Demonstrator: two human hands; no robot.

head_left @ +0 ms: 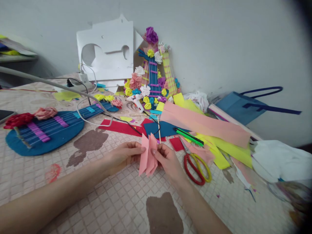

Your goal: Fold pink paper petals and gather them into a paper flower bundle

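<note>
Between my two hands, above the tablecloth, is a stack of folded pink paper (148, 156) with pointed upper edges. My left hand (131, 152) pinches its left side, thumb on the front. At the right side my right hand (167, 159) grips it the same way, the thumb pressed on the front layer. Some of the fingers behind the paper are hidden. Scissors (196, 167) with one red and one yellow handle lie right beside my right hand. A green pen or cutter (190, 137) rests just beyond them on the coloured paper.
A blue guitar-shaped craft (70, 125) with paper flowers lies at the left. Behind my hands are a white glue gun (136, 101) with its cord, red strips (122, 127) and a long pink sheet (204, 125). Flower-covered guitar crafts (153, 76) lean against the wall near white foam (107, 52).
</note>
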